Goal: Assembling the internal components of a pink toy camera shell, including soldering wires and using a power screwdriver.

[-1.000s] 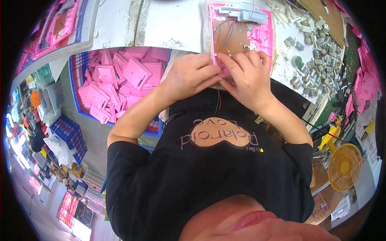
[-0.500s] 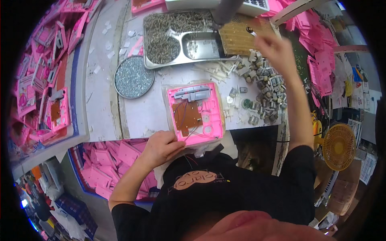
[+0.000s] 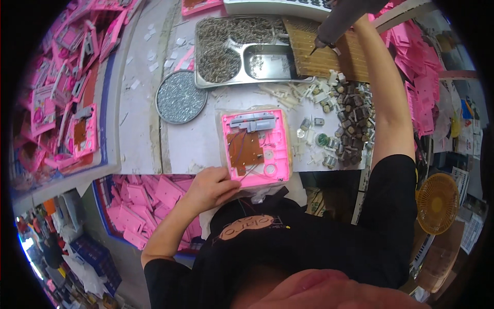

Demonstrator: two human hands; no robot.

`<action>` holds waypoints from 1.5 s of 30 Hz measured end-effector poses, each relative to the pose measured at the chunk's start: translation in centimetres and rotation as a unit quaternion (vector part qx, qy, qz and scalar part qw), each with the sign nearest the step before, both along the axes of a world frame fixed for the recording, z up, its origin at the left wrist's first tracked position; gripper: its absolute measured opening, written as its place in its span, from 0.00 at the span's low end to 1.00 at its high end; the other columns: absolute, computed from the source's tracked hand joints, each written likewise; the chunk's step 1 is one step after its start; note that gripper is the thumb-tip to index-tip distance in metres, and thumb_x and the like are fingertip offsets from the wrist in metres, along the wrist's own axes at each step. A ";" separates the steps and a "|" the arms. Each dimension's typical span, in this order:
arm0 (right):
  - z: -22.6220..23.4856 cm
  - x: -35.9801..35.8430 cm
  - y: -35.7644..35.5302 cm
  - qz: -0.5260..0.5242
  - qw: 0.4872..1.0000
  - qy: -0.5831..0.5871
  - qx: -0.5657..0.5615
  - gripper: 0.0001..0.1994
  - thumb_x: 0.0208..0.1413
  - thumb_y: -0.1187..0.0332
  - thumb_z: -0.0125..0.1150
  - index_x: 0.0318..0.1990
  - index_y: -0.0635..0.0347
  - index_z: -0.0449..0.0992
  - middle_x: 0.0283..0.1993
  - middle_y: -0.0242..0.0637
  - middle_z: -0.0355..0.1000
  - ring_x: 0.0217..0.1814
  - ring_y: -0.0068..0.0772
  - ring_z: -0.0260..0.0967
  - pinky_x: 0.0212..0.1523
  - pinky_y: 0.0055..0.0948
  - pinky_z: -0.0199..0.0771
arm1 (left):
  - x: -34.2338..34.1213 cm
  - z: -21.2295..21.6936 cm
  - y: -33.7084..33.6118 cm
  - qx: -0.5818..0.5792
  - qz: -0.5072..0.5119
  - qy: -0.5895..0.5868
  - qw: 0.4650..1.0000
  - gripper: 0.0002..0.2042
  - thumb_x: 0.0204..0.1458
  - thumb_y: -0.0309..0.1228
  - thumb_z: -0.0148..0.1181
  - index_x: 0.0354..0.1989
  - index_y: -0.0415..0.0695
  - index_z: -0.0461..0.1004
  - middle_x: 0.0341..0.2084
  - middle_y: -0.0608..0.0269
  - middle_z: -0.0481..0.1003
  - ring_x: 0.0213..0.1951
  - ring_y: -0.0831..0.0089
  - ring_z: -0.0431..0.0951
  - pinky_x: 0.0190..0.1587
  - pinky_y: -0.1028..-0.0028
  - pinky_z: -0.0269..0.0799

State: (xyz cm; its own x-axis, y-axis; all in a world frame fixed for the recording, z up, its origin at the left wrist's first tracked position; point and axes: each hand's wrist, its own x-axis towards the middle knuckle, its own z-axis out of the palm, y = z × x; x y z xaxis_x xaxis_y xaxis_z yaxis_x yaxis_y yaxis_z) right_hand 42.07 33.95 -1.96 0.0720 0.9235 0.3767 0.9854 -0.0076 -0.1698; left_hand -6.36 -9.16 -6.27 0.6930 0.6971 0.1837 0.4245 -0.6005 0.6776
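Note:
A pink plastic housing (image 3: pixel 284 154) lies near the table's front edge, its inside facing up. It carries a brown circuit board (image 3: pixel 246 152), a grey mechanism (image 3: pixel 252 122) along its far side and thin wires. My left hand (image 3: pixel 212 188) is closed on the housing's near left corner, thumb and fingers pressed together. At the far right my right hand (image 3: pixel 362 21) is at the body of a grey electric screwdriver (image 3: pixel 342 23), apparently gripping it, with most of the fingers hidden behind it. The screwdriver's thin tip points down and left over a brown corrugated board (image 3: pixel 329 59).
A metal tray (image 3: pixel 247 81) of screws stands beyond the housing, beside a round dish (image 3: pixel 181 98) of small silvery parts. Small motors (image 3: pixel 352 116) and white plastic pieces (image 3: pixel 283 95) lie to the right. Pink housings are piled at left (image 3: pixel 46 113), right (image 3: pixel 424 98) and below (image 3: pixel 136 211).
My right hand has moved farther away to the screwdriver, which has swung right and now leans over the brown board. My left hand stays at the housing's corner. The whole view has shifted slightly.

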 end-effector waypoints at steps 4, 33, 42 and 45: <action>1.6 1.7 -0.2 0.027 0.993 0.068 0.097 0.14 0.62 0.71 0.65 0.54 0.57 0.81 0.45 0.35 0.81 0.40 0.25 0.77 0.43 0.25 0.77 | 0.5 -0.7 0.3 0.013 -0.023 -0.023 0.999 0.09 0.49 0.29 0.71 0.39 0.48 0.79 0.31 0.60 0.74 0.32 0.56 0.77 0.32 0.60 0.71; -2.8 -16.0 -38.0 0.513 0.829 0.178 -0.136 0.15 0.45 0.68 0.76 0.43 0.52 0.84 0.50 0.29 0.77 0.51 0.41 0.66 0.53 0.39 0.68 | 0.4 -0.1 -0.4 -0.002 -0.005 0.010 1.000 0.10 0.48 0.29 0.71 0.39 0.47 0.79 0.31 0.59 0.74 0.33 0.56 0.78 0.33 0.61 0.73; -4.5 -14.0 -29.8 0.268 0.954 -0.060 -0.120 0.07 0.55 0.67 0.65 0.38 0.57 0.79 0.37 0.38 0.76 0.35 0.48 0.77 0.37 0.44 0.79 | -0.1 6.1 5.7 -0.140 -0.058 0.047 0.987 0.08 0.52 0.27 0.67 0.40 0.41 0.81 0.30 0.59 0.76 0.33 0.61 0.79 0.34 0.65 0.73; -4.8 -15.0 -29.3 0.267 0.950 -0.115 -0.112 0.06 0.54 0.67 0.62 0.34 0.59 0.75 0.35 0.38 0.74 0.37 0.49 0.77 0.38 0.45 0.79 | 0.5 6.6 12.3 -0.062 0.038 0.061 0.995 0.08 0.56 0.29 0.66 0.39 0.39 0.81 0.26 0.57 0.77 0.29 0.69 0.78 0.32 0.70 0.72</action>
